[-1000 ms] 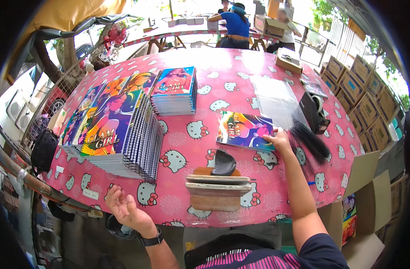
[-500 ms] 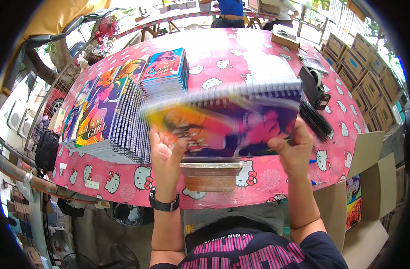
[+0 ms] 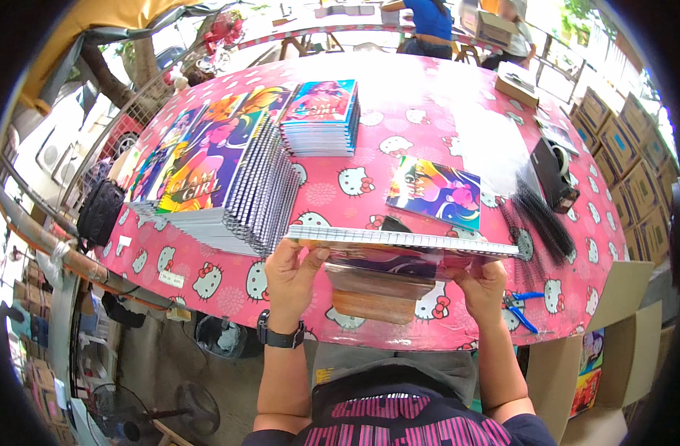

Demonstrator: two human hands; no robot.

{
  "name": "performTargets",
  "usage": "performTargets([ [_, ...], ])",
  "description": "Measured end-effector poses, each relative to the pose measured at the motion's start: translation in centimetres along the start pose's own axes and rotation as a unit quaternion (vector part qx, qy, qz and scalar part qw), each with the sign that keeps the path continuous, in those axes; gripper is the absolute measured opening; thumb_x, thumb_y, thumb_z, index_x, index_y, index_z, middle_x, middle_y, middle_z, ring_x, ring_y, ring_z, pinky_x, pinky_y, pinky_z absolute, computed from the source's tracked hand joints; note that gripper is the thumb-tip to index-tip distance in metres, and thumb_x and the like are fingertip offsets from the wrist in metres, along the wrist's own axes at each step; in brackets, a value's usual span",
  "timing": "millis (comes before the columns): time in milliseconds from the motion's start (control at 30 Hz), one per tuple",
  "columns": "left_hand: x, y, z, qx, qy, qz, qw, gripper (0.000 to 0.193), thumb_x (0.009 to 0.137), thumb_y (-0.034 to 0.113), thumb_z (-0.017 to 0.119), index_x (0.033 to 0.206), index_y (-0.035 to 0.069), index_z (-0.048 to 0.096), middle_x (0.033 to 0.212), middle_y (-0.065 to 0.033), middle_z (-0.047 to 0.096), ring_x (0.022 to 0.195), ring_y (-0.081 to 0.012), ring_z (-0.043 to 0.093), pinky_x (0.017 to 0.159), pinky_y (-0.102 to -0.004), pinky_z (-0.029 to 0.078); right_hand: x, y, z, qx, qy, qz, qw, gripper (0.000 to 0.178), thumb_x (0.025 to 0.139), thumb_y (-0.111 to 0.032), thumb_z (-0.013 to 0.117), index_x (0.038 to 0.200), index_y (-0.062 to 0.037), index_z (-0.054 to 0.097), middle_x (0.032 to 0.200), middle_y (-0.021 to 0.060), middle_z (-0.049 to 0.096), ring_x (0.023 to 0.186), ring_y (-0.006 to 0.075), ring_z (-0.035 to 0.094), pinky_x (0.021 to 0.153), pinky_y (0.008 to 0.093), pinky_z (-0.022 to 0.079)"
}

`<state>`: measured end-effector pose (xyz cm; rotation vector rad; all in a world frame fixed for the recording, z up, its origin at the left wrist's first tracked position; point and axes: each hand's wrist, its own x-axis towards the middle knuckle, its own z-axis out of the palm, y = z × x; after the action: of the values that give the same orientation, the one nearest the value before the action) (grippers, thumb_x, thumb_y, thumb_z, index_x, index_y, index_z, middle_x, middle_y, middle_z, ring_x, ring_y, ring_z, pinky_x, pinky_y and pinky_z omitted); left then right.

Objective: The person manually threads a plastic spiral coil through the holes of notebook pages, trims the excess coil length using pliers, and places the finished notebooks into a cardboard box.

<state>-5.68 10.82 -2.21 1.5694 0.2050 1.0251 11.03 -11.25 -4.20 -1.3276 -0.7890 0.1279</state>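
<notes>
Between my two hands a notebook [image 3: 407,239] is held up, tilted so that its white bound edge faces me and its dark colourful cover shows below. My left hand [image 3: 295,276] grips its left end, thumb on the cover. The right end is pinched by my right hand [image 3: 482,286]. Beneath the notebook a wooden block [image 3: 377,301] lies at the table's near edge. Just beyond it rests a flat printed cover [image 3: 438,192]. Blue-handled pliers [image 3: 524,311] lie right of my right hand, and black binding coils [image 3: 546,223] lie farther off.
Coil-bound notebooks [image 3: 217,167] are piled at the left. A stack with blue covers [image 3: 321,111] stands behind them. A black tape dispenser [image 3: 554,175] is at the right. An open carton [image 3: 630,297] stands beside the table. Two people [image 3: 429,26] are across the way.
The notebook has come down and tipped from cover-facing to nearly edge-on, both hands still holding it. The view has shifted, bringing the flat cover and the pliers into fuller sight.
</notes>
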Motion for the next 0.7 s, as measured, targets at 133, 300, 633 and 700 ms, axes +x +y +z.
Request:
performTargets([
  [133, -0.9, -1.8, -2.5, -0.041, -0.022, -0.048, 0.998, 0.029, 0.085, 0.001, 0.064, 0.112, 0.0, 0.054, 0.103, -0.0057, 0.06, 0.098, -0.011, 0.054, 0.085, -0.0267, 0.044, -0.3, 0.3, 0.2, -0.145, -0.106, 0.017, 0.984, 0.029, 0.07, -0.009, 0.079, 0.095, -0.0008, 0.066, 0.086, 0.0046, 0.06, 0.08, 0.0164, 0.058, 0.072, 0.0319, 0.047],
  [300, -0.6, -1.7, -1.1, -0.182, 0.02, -0.048, 0.982, 0.04, 0.086, 0.018, 0.061, 0.119, -0.001, 0.048, 0.103, -0.0091, 0.058, 0.098, -0.0169, 0.055, 0.089, -0.0321, 0.042, 0.6, -1.7, 2.0, 0.124, -0.044, -0.011, 0.991, 0.033, 0.082, -0.015, 0.069, 0.111, -0.0037, 0.059, 0.09, 0.0042, 0.061, 0.085, 0.0144, 0.058, 0.077, 0.0277, 0.045],
  [633, -0.6, -3.3, 1.6, -0.075, 0.163, -0.077, 0.981, 0.021, 0.092, 0.016, 0.054, 0.108, 0.002, 0.055, 0.088, -0.0053, 0.059, 0.081, -0.0116, 0.053, 0.08, -0.029, 0.042, 2.5, -0.3, -0.1, -0.076, -0.04, 0.011, 0.996, 0.023, 0.092, -0.01, 0.055, 0.115, -0.0062, 0.058, 0.096, 0.0067, 0.065, 0.079, 0.0095, 0.06, 0.07, 0.0272, 0.048],
  [700, -0.2, -2.9, 2.9, -0.091, 0.151, -0.076, 0.981, 0.021, 0.091, 0.015, 0.053, 0.106, 0.001, 0.056, 0.084, -0.0048, 0.058, 0.081, -0.0109, 0.051, 0.08, -0.028, 0.039, 4.1, 1.5, -6.2, -0.254, 0.046, 0.05, 0.965, 0.022, 0.089, -0.013, 0.06, 0.11, -0.0047, 0.06, 0.099, 0.0093, 0.066, 0.078, 0.014, 0.063, 0.068, 0.0301, 0.05],
])
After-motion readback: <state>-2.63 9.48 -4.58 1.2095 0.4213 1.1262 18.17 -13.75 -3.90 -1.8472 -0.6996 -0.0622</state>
